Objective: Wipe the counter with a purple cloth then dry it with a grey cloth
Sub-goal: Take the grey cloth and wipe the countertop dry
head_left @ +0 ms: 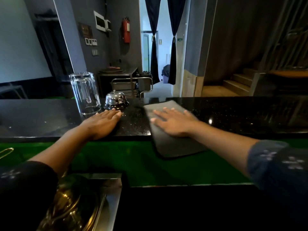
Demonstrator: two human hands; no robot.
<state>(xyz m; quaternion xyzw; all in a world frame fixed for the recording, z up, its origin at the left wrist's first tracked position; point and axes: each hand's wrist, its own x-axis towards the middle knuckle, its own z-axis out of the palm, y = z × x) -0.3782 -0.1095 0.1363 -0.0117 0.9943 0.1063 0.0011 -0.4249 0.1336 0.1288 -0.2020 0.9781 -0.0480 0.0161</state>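
Head view: the right hand (173,121) is motion-blurred, and the near end of the grey cloth (168,144) hangs over the near edge of the black counter (241,114). That hand lies flat on the cloth, fingers spread. The left hand (101,123) rests flat on the bare counter, fingers together, beside the cloth and just short of an upturned glass (85,93) and a service bell (116,100).

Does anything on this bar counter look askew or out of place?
Only slightly: the grey cloth under the right hand hangs over the black counter edge. The clear glass stands upside down beside the chrome bell.
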